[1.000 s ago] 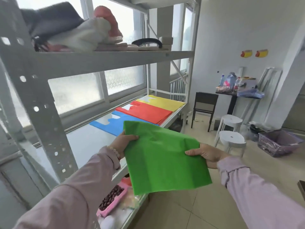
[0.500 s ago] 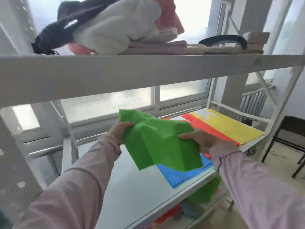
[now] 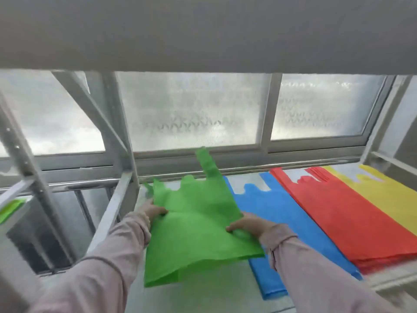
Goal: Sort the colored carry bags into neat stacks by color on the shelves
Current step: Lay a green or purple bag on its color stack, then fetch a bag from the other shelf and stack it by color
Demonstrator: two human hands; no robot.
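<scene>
While both hands hold it, the green bag (image 3: 196,233) lies over the shelf (image 3: 203,297), just left of the blue stack (image 3: 282,222).
The left hand (image 3: 153,210) curls fingers over its left edge and the right hand (image 3: 246,224) pinches its right edge, which overlaps the blue stack. The red stack (image 3: 338,218), then the yellow stack (image 3: 383,199), lie right of blue.

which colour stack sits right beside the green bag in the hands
The blue stack, immediately right of the green bag; red and yellow lie farther right.

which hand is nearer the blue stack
Right. The right hand grips the green bag right by the blue stack; the left hand grips its opposite edge, farther left.
</scene>
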